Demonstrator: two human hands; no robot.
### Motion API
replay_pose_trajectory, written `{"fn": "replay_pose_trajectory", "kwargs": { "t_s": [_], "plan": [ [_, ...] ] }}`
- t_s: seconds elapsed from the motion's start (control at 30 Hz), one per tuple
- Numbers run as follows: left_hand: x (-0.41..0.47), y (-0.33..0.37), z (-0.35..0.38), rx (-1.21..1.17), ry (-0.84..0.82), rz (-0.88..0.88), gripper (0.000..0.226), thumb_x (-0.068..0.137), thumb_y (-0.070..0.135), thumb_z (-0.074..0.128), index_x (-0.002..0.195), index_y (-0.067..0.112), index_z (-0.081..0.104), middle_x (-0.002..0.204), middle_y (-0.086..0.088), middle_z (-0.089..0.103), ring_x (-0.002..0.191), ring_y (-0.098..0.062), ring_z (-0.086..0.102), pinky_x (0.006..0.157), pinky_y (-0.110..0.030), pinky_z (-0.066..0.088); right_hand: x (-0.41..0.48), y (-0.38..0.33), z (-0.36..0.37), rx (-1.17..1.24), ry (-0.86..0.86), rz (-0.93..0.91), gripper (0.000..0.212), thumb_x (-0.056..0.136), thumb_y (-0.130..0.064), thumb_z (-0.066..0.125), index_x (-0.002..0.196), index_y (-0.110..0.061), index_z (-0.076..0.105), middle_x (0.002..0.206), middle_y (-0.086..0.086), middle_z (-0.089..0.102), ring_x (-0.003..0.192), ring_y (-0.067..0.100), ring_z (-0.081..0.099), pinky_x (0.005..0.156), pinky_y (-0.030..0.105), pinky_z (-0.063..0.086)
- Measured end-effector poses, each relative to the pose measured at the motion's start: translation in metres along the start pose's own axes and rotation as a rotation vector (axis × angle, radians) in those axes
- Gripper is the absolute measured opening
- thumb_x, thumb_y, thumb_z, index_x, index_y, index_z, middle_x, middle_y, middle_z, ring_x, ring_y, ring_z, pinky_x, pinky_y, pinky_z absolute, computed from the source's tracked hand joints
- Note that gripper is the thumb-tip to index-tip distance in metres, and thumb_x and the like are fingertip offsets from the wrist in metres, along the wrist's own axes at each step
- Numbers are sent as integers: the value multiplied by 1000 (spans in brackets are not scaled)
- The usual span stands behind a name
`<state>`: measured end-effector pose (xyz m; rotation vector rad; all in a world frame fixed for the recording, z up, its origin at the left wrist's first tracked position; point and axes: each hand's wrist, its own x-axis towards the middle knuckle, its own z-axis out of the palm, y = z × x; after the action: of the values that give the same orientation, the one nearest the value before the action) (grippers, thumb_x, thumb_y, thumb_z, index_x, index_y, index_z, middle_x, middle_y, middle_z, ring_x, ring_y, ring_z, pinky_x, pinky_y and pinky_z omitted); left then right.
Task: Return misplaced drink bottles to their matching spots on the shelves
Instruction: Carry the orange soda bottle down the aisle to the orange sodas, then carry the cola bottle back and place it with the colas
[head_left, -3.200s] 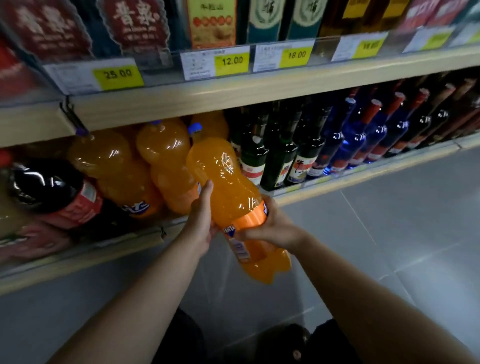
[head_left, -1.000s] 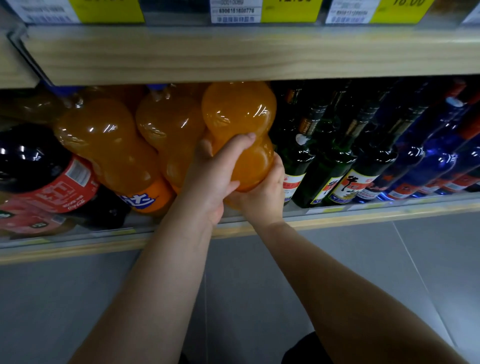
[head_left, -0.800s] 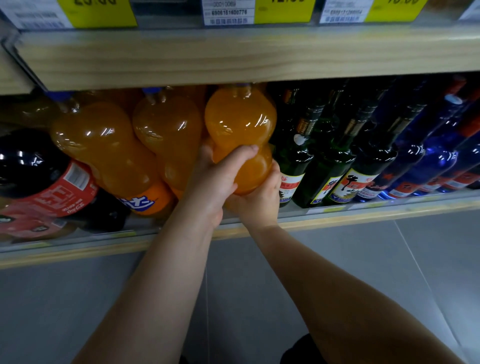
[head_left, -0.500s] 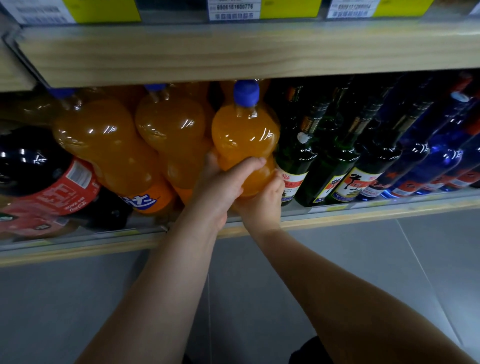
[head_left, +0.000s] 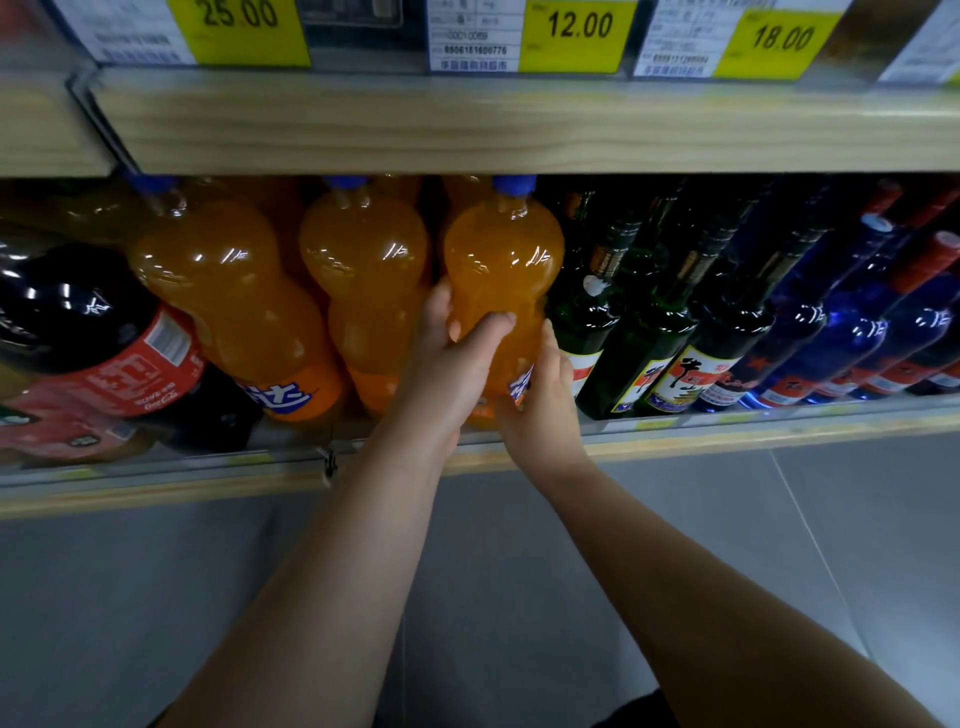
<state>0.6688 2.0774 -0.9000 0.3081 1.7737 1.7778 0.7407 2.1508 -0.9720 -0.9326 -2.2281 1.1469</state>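
My left hand (head_left: 452, 364) and right hand (head_left: 540, 410) both curl round the orange bottle (head_left: 501, 270), upright at the shelf (head_left: 727, 431) front beside the other orange bottles (head_left: 363, 270) — nearly placed, I judge, with only the letting go to do.

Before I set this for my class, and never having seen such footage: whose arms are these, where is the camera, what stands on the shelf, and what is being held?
No machine here: a person's two bare arms, filmed by one camera worn on their head, looking forward and down. The left hand and right hand both grip an orange soda bottle, upright at the front of the shelf. Left of it are more orange bottles and a cola bottle; right of it, green bottles, then blue bottles. Yellow price tags line the shelf above.
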Motion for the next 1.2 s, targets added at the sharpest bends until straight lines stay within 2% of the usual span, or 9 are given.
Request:
{"fn": "replay_pose_trajectory", "kwargs": {
  "t_s": [0.13, 0.27, 0.43, 0.67, 0.8, 0.9, 1.03, 1.13, 1.2],
  "plan": [
    [-1, 4, -3, 17, -38, -3, 34, 86, 35, 63, 103, 58, 46, 90, 40, 55, 80, 15, 55, 68, -23, 44, -2, 0, -8, -37, -24, -16, 86, 83, -9, 67, 151, -13, 15, 137, 17, 34, 126, 27, 35, 95, 18, 22],
    [-7, 8, -11, 29, 11, -33, 45, 87, 35, 62, 129, 37, 45, 106, 21, 52, 100, -7, 49, 89, -36, 45, -6, -13, -16, 34, 83, -65, 61, 76, -1, 67, 133, -6, 47, 125, 15, 45, 116, 30, 44, 95, 27, 35],
    [-31, 24, -42, 159, 205, 11, 28, 86, 32, 64, 114, 31, 58, 111, 14, 56, 105, -7, 53, 84, -32, 47, -10, -36, -6, 200, 137, -245, 26, 74, -8, 60, 99, -5, 61, 104, 2, 45, 96, 31, 53, 81, 44, 47],
    [-72, 39, -120, 315, 405, -8, 18, 85, 26, 65, 102, 30, 63, 116, 3, 63, 107, -12, 59, 79, -31, 49, -23, -64, 29, 280, -55, -315, 33, 78, -16, 63, 110, -6, 58, 104, 3, 45, 100, 25, 49, 77, 23, 33],
    [-87, 33, -162, 245, 534, -66, 10, 86, 21, 63, 95, 27, 62, 105, 3, 66, 104, -14, 61, 84, -36, 50, -28, -83, 53, 290, -120, -280, 35, 81, -11, 67, 114, -6, 56, 110, 11, 50, 102, 29, 51, 84, 38, 44],
    [-92, 28, -182, 196, 538, -94, 9, 86, 22, 63, 93, 27, 60, 102, 6, 66, 100, -11, 61, 78, -34, 51, -38, -104, 75, 310, -151, -330, 34, 82, -9, 67, 114, -7, 57, 106, 4, 48, 99, 24, 51, 82, 32, 41],
    [-88, 33, -213, 158, 527, -63, 34, 75, 31, 68, 107, 23, 59, 108, 1, 67, 102, -13, 61, 77, -33, 51, -45, -120, 105, 279, -212, -419, 35, 81, -9, 67, 115, -8, 57, 106, 3, 50, 101, 22, 51, 79, 26, 37],
    [-75, 36, -238, 120, 546, -37, 42, 77, 25, 70, 115, 16, 56, 119, -17, 63, 111, -28, 60, 93, -45, 51, -45, -120, 126, 227, -272, -393, 40, 83, -14, 68, 120, -12, 54, 115, 7, 56, 107, 22, 52, 83, 31, 42],
    [-63, 30, -255, 109, 577, -35, 50, 78, 22, 73, 122, 13, 51, 124, -15, 60, 115, -28, 58, 97, -47, 48, -48, -123, 144, 181, -292, -361, 43, 83, -19, 71, 122, -15, 53, 113, 2, 55, 104, 18, 52, 81, 29, 43]
  ]
}}
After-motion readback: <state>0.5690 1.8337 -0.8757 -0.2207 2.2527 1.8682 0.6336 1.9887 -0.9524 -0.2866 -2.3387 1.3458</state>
